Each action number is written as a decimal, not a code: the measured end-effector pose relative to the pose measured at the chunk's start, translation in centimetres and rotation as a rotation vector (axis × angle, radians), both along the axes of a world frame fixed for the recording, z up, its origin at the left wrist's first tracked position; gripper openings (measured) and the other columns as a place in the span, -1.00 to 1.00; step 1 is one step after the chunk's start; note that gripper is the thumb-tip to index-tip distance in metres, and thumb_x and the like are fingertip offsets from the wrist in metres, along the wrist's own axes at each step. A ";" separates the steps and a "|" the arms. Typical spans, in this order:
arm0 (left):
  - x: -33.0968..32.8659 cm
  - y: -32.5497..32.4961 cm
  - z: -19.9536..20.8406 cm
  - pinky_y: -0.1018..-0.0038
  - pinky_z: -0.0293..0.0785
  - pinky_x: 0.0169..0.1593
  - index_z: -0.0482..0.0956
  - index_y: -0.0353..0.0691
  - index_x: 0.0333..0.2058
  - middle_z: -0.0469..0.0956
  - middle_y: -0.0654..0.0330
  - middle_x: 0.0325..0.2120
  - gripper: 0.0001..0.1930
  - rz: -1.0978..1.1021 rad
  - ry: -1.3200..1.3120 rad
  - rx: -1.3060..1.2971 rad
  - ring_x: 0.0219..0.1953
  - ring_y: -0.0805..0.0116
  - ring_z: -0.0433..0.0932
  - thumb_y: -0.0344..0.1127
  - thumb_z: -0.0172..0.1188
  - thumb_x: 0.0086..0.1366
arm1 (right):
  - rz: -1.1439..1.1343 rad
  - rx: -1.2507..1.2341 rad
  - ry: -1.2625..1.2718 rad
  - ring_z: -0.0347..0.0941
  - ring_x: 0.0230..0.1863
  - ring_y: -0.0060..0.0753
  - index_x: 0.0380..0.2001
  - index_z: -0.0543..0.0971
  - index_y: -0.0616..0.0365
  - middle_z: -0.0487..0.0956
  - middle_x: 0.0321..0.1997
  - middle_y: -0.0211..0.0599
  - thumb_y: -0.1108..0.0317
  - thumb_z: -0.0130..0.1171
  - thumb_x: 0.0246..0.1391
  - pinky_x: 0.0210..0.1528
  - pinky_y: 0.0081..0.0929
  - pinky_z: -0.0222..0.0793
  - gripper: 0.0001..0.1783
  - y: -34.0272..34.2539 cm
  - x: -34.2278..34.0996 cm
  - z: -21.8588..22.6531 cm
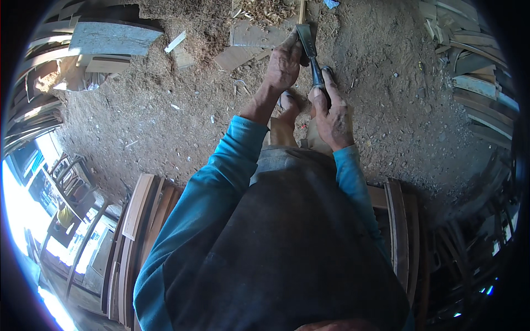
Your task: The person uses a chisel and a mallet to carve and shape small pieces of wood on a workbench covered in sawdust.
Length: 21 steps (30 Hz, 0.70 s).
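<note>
A wide-bladed chisel (307, 39) with a dark handle is held out in front of me, blade end pointing away. My left hand (284, 66) is closed at the side of the blade, its fingertips partly hidden behind it. Around the handle's near end my right hand (333, 117) is wrapped, with the forefinger stretched along it. Just past the blade, a narrow wooden strip (302, 10) runs up to the top edge; whether the blade touches it I cannot tell.
Curled wood shavings (265, 11) lie on a flat board (256, 34) ahead. Stacked planks (113, 41) line the left side, and offcuts (475, 83) pile up at right. Long boards (141, 207) stand beside me. Chips litter the dirt floor (160, 118).
</note>
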<state>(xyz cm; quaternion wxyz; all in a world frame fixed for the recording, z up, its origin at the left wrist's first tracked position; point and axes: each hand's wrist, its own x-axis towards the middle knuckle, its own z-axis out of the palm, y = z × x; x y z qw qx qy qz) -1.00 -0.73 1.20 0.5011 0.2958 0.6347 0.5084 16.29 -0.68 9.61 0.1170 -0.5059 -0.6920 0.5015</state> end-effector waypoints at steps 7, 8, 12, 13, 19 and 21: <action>0.6 0.2 -0.2 0.49 0.56 -0.14 0.33 -0.30 0.36 0.65 0.19 -0.30 -0.54 0.046 0.032 -0.007 -0.26 0.53 0.57 -0.24 -0.06 0.59 | -0.045 0.060 -0.122 0.60 0.01 0.30 0.36 0.38 0.04 0.62 0.02 0.28 0.07 -0.03 0.39 0.04 0.00 0.53 -0.44 3.5 -3.4 -1.5; 0.5 0.3 -0.1 0.49 0.56 -0.13 0.33 -0.30 0.36 0.65 0.18 -0.29 -0.53 0.044 0.073 -0.007 -0.25 0.53 0.57 -0.24 -0.05 0.59 | -0.058 0.071 -0.144 0.60 0.01 0.30 0.36 0.39 0.04 0.62 0.02 0.27 0.06 -0.04 0.39 0.05 -0.01 0.53 -0.43 4.4 -4.3 -1.6; 0.0 0.8 0.9 0.47 0.57 -0.10 0.27 -0.29 0.40 0.66 0.15 -0.22 -0.51 0.023 -0.042 0.028 -0.22 0.53 0.58 -0.26 -0.07 0.59 | -0.049 0.032 -0.068 0.57 0.12 0.26 0.36 0.39 0.13 0.60 0.12 0.22 0.04 0.00 0.41 0.14 -0.08 0.48 -0.41 5.1 -3.3 -2.1; 0.4 0.7 -0.2 0.42 0.59 -0.22 0.28 -0.31 0.38 0.66 0.14 -0.32 -0.52 0.068 -0.062 0.085 -0.33 0.43 0.62 -0.25 -0.08 0.58 | 0.004 0.170 -0.036 0.60 0.06 0.25 0.34 0.38 0.24 0.62 0.08 0.22 0.07 -0.04 0.40 0.12 -0.08 0.51 -0.40 4.6 -3.0 -1.7; 0.3 0.1 -0.9 0.45 0.57 -0.25 0.30 -0.31 0.36 0.66 0.16 -0.36 -0.53 0.034 0.115 0.015 -0.38 0.43 0.60 -0.26 -0.08 0.58 | -0.006 0.065 -0.012 0.59 0.10 0.23 0.33 0.39 0.25 0.59 0.11 0.26 0.14 -0.02 0.40 0.10 -0.08 0.53 -0.44 -1.3 0.5 -1.0; 0.3 -0.1 -0.8 0.45 0.59 -0.21 0.28 -0.29 0.38 0.65 0.16 -0.33 -0.52 0.026 0.116 -0.002 -0.34 0.45 0.60 -0.26 -0.08 0.59 | -0.002 0.083 -0.022 0.59 0.10 0.23 0.32 0.40 0.25 0.59 0.11 0.25 0.14 -0.01 0.40 0.10 -0.07 0.53 -0.45 -0.6 0.3 -0.7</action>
